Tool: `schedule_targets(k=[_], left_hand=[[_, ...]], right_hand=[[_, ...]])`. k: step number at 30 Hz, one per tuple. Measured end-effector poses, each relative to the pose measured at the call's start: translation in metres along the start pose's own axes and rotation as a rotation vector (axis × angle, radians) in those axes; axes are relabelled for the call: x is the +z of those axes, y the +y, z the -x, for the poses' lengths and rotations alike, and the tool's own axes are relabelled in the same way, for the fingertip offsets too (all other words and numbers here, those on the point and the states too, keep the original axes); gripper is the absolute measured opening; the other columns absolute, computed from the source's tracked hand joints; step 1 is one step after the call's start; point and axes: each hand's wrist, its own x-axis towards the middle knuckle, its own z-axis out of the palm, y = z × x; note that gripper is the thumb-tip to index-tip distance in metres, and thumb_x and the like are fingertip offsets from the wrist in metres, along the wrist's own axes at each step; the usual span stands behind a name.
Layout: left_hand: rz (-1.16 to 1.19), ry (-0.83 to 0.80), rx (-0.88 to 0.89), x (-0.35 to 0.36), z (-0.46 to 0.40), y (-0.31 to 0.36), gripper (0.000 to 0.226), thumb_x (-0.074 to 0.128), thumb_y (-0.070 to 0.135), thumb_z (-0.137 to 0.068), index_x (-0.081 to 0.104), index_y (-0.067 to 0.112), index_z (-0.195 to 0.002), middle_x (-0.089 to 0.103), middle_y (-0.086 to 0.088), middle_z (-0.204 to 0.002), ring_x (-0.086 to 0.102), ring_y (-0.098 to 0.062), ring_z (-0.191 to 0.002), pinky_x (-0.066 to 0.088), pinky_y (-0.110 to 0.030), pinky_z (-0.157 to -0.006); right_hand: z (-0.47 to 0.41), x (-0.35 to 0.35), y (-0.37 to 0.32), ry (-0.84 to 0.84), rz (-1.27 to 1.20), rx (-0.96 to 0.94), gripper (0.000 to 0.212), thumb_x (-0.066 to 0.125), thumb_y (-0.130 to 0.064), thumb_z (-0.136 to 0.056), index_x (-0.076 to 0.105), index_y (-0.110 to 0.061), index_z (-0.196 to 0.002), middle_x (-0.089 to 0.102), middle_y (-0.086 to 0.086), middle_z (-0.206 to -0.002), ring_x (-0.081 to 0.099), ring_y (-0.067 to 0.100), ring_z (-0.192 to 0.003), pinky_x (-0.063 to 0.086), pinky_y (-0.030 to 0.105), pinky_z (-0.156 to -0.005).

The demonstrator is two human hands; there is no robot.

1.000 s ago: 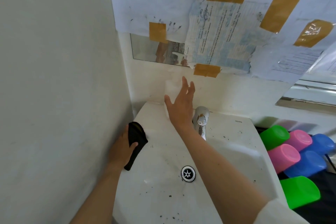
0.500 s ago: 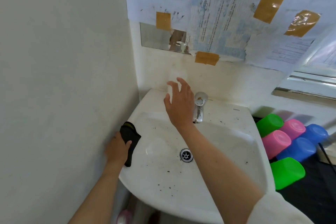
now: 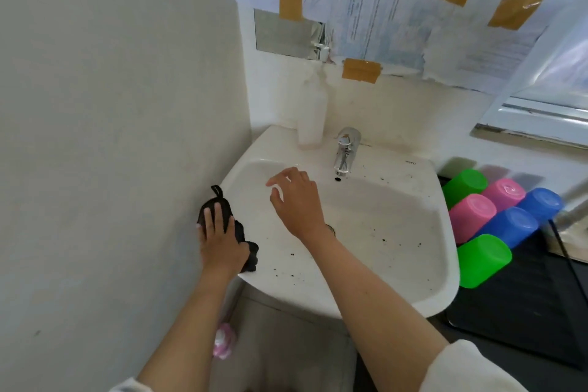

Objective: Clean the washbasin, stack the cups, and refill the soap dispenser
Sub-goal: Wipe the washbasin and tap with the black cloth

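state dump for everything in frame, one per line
washbasin: dirty, dark specks, no water standing
tap: off, no water running
soap dispenser: upright on the rim by the wall, fill level unclear
cloth: bunched on the left rim under the left hand
right hand: over the bowl, holds nothing
cups: six, upside down, unstacked, right of the washbasin

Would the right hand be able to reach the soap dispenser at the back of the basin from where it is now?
Probably yes. The right hand hovers open over the basin, holding nothing, and the soap dispenser stands on the rim just beyond it with nothing between. The tap sits off to the right, clear of that path.
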Motion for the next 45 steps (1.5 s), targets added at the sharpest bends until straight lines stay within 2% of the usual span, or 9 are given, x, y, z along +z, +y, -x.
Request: schedule_targets(k=[5,8,15,23,27,30,37,42,45], left_hand=[[-0.153,-0.15,0.134,0.005,0.025,0.022,0.053,0.023,0.032,-0.094,0.059,0.004,-0.119,0.045,-0.011,-0.141,0.014,-0.028,-0.142,-0.004,-0.044,-0.117],[-0.249,-0.215,0.239,-0.002,0.044,0.043,0.052,0.016,0.029,-0.096,0.063,0.005,-0.101,0.063,-0.011,-0.116,0.044,-0.031,-0.121,0.009,-0.047,-0.116],[-0.162,-0.339,0.315,0.002,0.08,0.098,0.056,0.013,0.036,-0.097,0.06,0.005,-0.108,0.063,-0.013,-0.116,0.056,-0.028,-0.106,0.034,-0.036,-0.091],[-0.065,-0.392,0.408,0.017,0.113,0.177,0.06,0.014,0.04,-0.098,0.061,0.004,-0.106,0.064,-0.016,-0.112,0.058,-0.03,-0.101,0.039,-0.037,-0.088],[0.034,-0.389,0.44,0.027,0.129,0.224,0.058,0.012,0.045,-0.098,0.022,0.01,-0.142,0.06,-0.017,-0.121,0.056,-0.034,-0.109,0.038,-0.04,-0.093],[0.126,-0.392,0.484,0.035,0.132,0.254,0.055,0.012,0.046,-0.098,0.009,0.021,-0.147,0.059,-0.015,-0.125,0.056,-0.034,-0.111,0.039,-0.041,-0.095],[0.333,-0.421,0.358,0.053,0.114,0.313,0.058,0.01,0.05,-0.096,0.007,0.024,-0.148,0.028,-0.009,-0.152,0.037,-0.032,-0.133,0.031,-0.046,-0.107],[0.654,-0.391,0.219,0.063,0.094,0.347,0.057,0.018,0.039,-0.099,0.003,0.015,-0.148,0.004,-0.009,-0.157,0.006,-0.027,-0.145,0.012,-0.048,-0.117],[0.991,-0.452,0.101,0.055,0.082,0.354,0.051,0.025,0.03,-0.1,0.019,0.009,-0.145,0.021,-0.01,-0.153,0.024,-0.028,-0.14,0.026,-0.046,-0.114]], right_hand=[[0.019,-0.014,0.005,-0.016,-0.022,0.063,0.024,0.046,-0.014,-0.092,0.063,-0.016,-0.108,0.054,0.005,-0.117,0.049,0.024,-0.107,0.032,0.03,-0.082],[0.034,-0.027,0.005,-0.017,-0.037,0.105,0.025,0.045,-0.014,-0.093,0.062,-0.016,-0.11,0.054,0.006,-0.118,0.048,0.023,-0.108,0.034,0.031,-0.084],[0.083,-0.063,0.028,0.001,-0.025,0.212,0.024,0.042,-0.016,-0.095,0.062,-0.016,-0.11,0.054,0.005,-0.117,0.05,0.021,-0.105,0.036,0.03,-0.084],[0.107,-0.106,0.077,0.017,0.004,0.274,0.025,0.042,-0.017,-0.095,0.061,-0.016,-0.11,0.055,0.005,-0.116,0.051,0.02,-0.103,0.039,0.03,-0.086],[0.108,-0.133,0.108,0.054,-0.007,0.277,0.024,0.042,-0.016,-0.095,0.062,-0.014,-0.109,0.056,0.006,-0.114,0.051,0.021,-0.102,0.041,0.032,-0.085],[0.106,-0.147,0.13,0.063,0.001,0.258,0.024,0.043,-0.016,-0.094,0.061,-0.013,-0.11,0.057,0.007,-0.113,0.05,0.023,-0.102,0.04,0.032,-0.085],[0.095,-0.169,0.179,0.098,0.01,0.224,0.028,0.045,-0.014,-0.094,0.061,-0.014,-0.117,0.056,0.008,-0.121,0.048,0.023,-0.113,0.042,0.036,-0.092],[0.095,-0.172,0.207,0.11,-0.052,0.247,0.03,0.046,-0.013,-0.093,0.059,-0.014,-0.12,0.055,0.007,-0.122,0.046,0.02,-0.116,0.041,0.03,-0.093],[0.103,-0.168,0.215,0.066,0.005,0.252,0.027,0.042,-0.013,-0.094,0.057,-0.012,-0.117,0.055,0.008,-0.116,0.05,0.02,-0.106,0.042,0.028,-0.084]])
